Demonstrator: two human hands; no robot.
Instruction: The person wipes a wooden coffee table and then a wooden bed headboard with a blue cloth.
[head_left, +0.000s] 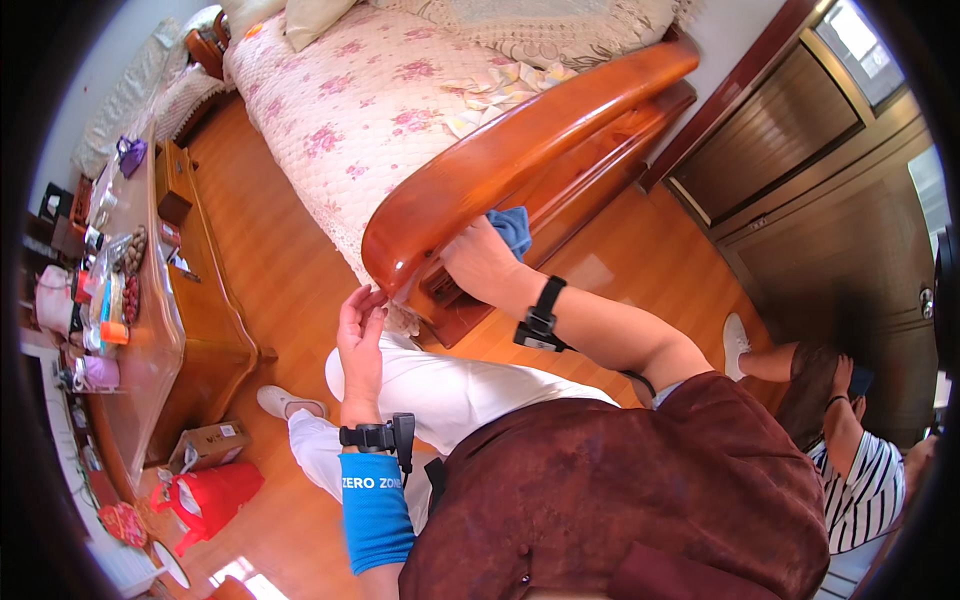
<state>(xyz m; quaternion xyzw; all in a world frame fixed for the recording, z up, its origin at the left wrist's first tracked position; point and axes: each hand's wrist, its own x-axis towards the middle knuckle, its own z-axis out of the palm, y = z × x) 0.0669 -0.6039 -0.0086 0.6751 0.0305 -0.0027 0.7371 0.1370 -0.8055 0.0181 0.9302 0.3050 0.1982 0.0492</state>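
Note:
A curved, glossy wooden bed footboard (480, 165) stands before me. My right hand (484, 259) is under its top rail, against the outer face, with a blue cloth (512, 229) bunched in its grip. The rail hides some of those fingers. At the footboard's left end, my left hand (361, 330) is raised with its fingers loosely bent and holding nothing. Its fingertips are at the lower corner of the rail; whether they touch the wood I cannot tell. A floral quilt (360, 112) covers the bed behind the footboard.
To the left stands a wooden desk (217, 330) crowded with bottles and jars. A cardboard box (210, 444) and a red bag (217, 502) lie on the floor beside it. Another person (855, 465) is at the right, near a brown door (825, 247).

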